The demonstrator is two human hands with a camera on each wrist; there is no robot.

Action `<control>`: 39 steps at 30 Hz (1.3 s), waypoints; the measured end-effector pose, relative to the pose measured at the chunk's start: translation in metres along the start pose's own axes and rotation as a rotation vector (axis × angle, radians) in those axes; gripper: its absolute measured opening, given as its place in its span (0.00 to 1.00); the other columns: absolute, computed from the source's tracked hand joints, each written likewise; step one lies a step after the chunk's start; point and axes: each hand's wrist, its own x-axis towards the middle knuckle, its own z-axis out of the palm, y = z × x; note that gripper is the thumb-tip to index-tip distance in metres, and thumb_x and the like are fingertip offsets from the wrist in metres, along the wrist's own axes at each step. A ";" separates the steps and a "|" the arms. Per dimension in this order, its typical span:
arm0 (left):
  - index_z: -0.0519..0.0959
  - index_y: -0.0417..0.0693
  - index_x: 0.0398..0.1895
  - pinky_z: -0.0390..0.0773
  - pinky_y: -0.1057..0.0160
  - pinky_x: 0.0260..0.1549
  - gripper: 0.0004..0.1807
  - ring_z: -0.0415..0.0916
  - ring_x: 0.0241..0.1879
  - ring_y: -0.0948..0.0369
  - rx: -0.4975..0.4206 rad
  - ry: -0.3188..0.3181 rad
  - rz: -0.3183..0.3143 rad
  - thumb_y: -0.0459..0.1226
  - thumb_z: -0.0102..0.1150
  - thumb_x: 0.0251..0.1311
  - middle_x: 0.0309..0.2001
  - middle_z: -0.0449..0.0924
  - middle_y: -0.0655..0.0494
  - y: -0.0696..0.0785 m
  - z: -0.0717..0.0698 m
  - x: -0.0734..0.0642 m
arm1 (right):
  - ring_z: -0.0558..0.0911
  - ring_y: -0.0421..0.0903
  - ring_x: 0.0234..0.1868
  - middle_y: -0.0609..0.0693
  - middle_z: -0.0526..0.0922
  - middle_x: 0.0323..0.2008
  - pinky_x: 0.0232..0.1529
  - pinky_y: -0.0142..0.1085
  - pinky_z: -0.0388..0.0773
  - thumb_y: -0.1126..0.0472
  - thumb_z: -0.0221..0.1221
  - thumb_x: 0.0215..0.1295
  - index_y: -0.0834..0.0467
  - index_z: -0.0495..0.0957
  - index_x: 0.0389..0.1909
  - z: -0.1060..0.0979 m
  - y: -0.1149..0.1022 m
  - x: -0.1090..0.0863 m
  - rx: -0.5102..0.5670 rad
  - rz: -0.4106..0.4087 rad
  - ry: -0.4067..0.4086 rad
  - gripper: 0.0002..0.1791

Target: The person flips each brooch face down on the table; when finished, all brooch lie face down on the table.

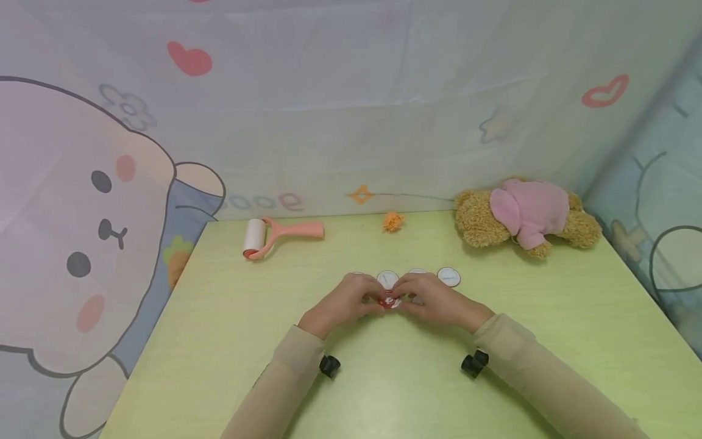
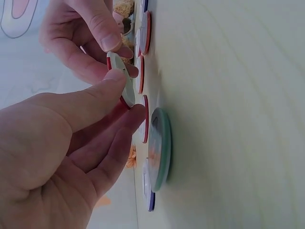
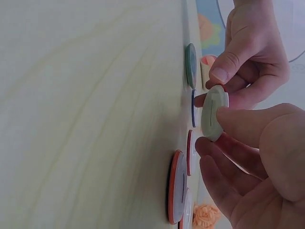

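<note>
Both hands meet over the table and pinch one small round disc between them. Its upper side shows red and white in the head view; the wrist views show a pale face with a line across it. My left hand grips one side between thumb and fingers, and my right hand grips the opposite side. Just below, a green-edged disc lies on the table by my left fingers. An orange-edged disc lies near my right hand. Behind the hands is a row of discs, partly hidden by them.
A white roller with a pink handle lies at the back left of the table. An orange tuft sits at the back middle. At the back right lies a teddy bear in pink clothing. A printed curtain hangs behind.
</note>
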 end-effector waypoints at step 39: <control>0.90 0.45 0.48 0.83 0.69 0.43 0.09 0.87 0.43 0.61 -0.081 0.072 -0.029 0.31 0.68 0.68 0.45 0.90 0.53 -0.003 -0.003 -0.007 | 0.88 0.44 0.45 0.48 0.88 0.44 0.45 0.40 0.86 0.73 0.64 0.70 0.56 0.87 0.49 -0.001 0.004 -0.003 -0.011 0.004 0.089 0.12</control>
